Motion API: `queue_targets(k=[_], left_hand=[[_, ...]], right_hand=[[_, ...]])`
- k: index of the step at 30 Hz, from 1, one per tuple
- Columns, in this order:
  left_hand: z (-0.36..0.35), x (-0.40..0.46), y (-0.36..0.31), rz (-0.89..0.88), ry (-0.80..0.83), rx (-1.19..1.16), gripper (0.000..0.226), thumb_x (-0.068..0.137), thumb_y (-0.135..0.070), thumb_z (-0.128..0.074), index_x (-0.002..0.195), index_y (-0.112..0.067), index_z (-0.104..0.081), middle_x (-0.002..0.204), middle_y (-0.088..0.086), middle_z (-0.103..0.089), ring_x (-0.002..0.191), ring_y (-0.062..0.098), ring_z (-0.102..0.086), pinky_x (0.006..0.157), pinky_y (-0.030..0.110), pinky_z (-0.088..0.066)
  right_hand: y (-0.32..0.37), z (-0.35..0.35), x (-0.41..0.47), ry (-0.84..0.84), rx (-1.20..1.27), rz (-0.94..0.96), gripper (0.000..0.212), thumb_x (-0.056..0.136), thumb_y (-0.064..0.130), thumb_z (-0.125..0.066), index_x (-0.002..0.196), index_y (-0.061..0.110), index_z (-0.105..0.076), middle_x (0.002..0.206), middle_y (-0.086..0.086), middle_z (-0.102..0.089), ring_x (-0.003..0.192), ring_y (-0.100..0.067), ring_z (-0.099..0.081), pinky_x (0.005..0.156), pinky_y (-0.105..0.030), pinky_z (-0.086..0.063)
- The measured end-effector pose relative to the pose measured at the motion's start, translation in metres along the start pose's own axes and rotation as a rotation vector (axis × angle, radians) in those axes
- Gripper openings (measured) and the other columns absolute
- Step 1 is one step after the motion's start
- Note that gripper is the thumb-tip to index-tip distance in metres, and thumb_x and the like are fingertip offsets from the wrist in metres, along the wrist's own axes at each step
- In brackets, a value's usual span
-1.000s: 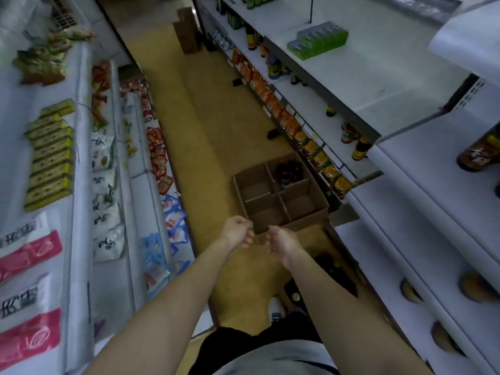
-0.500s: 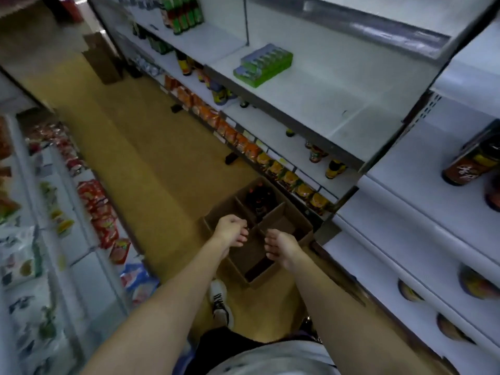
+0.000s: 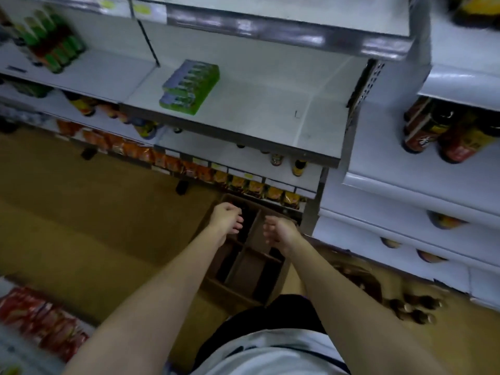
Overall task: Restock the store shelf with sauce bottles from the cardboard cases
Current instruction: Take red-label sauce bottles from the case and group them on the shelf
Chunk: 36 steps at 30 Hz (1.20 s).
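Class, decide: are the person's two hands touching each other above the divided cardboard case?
Apart. The head view shows a strip of the cardboard case between the left hand and right hand.

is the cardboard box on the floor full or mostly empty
Mostly empty: the cardboard box shows bare divided sections, with dark bottles visible only in its far section.

A tan floor (image 3: pixel 89 212) fills the left centre of the frame. White metal shelving (image 3: pixel 259 104) runs across the top and down the right side, its upper edge strip (image 3: pixel 284 36) catching a dull glare. The light is dim and bluish. Another white display unit (image 3: pixel 16 355) sits at lower left.
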<state>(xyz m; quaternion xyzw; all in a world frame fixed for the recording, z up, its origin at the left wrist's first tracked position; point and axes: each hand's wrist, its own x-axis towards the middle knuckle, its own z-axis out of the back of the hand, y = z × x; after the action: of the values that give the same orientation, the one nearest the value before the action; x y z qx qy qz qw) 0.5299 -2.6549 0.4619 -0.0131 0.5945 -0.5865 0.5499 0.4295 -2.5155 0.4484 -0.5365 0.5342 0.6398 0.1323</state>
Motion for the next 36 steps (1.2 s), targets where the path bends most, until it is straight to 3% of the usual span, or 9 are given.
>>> queue_targets(k=[4,7,11,21,27,33,36], left_hand=[[0.02,0.03,-0.005,0.035,-0.033,0.026,0.018,0.105,-0.018,-0.052,0.107,-0.006,-0.065,0.097,0.016,-0.071,0.075,0.023,-0.067,0.062,0.03,-0.058],[0.034,0.053,-0.01,0.051,-0.035,0.053,0.016,0.104,-0.017,-0.053,0.104,-0.007,-0.065,0.093,0.014,-0.07,0.072,0.021,-0.066,0.059,0.028,-0.056],[0.049,0.094,-0.017,0.047,0.002,0.119,0.014,0.103,-0.015,-0.053,0.098,-0.01,-0.065,0.09,0.014,-0.069,0.068,0.021,-0.065,0.053,0.027,-0.052],[0.098,0.192,-0.053,-0.099,0.276,0.477,0.017,0.104,-0.012,-0.046,0.104,-0.004,-0.062,0.084,0.013,-0.065,0.07,0.024,-0.062,0.059,0.033,-0.053],[0.117,0.21,-0.065,-0.152,0.399,0.627,0.018,0.104,-0.015,-0.047,0.105,-0.006,-0.062,0.086,0.012,-0.066,0.07,0.025,-0.062,0.057,0.031,-0.051],[0.107,0.207,-0.061,-0.165,0.496,0.708,0.017,0.105,-0.016,-0.047,0.103,-0.01,-0.062,0.093,0.014,-0.069,0.075,0.025,-0.066,0.065,0.035,-0.058],[0.113,0.213,-0.061,-0.123,0.521,0.685,0.015,0.104,-0.016,-0.051,0.106,-0.007,-0.063,0.091,0.015,-0.069,0.074,0.026,-0.067,0.06,0.033,-0.058]], right_hand=[[0.006,-0.016,0.037,-0.053,0.005,-0.038,0.014,0.106,0.022,-0.051,0.101,0.015,-0.062,0.065,0.0,-0.056,0.053,-0.014,-0.05,0.049,-0.025,-0.037],[0.008,-0.031,0.059,-0.053,0.009,-0.033,0.016,0.105,0.023,-0.052,0.096,0.013,-0.06,0.059,0.001,-0.056,0.052,-0.015,-0.052,0.05,-0.027,-0.039],[0.01,-0.057,0.083,-0.077,0.076,-0.046,0.017,0.105,0.025,-0.052,0.104,0.011,-0.061,0.066,0.0,-0.059,0.057,-0.016,-0.056,0.053,-0.028,-0.043],[0.002,-0.131,0.089,-0.37,0.404,0.033,0.023,0.101,0.029,-0.06,0.087,0.012,-0.064,0.07,-0.005,-0.06,0.063,-0.019,-0.056,0.059,-0.033,-0.045],[-0.009,-0.179,0.08,-0.448,0.54,0.055,0.021,0.1,0.027,-0.063,0.108,0.008,-0.063,0.081,-0.005,-0.063,0.067,-0.018,-0.061,0.057,-0.031,-0.051],[-0.028,-0.202,0.09,-0.486,0.691,0.019,0.019,0.102,0.027,-0.058,0.111,0.011,-0.063,0.079,-0.002,-0.063,0.062,-0.015,-0.059,0.053,-0.028,-0.049],[-0.036,-0.205,0.1,-0.472,0.724,-0.009,0.016,0.104,0.024,-0.056,0.11,0.011,-0.063,0.079,-0.003,-0.061,0.062,-0.015,-0.058,0.056,-0.029,-0.05]])
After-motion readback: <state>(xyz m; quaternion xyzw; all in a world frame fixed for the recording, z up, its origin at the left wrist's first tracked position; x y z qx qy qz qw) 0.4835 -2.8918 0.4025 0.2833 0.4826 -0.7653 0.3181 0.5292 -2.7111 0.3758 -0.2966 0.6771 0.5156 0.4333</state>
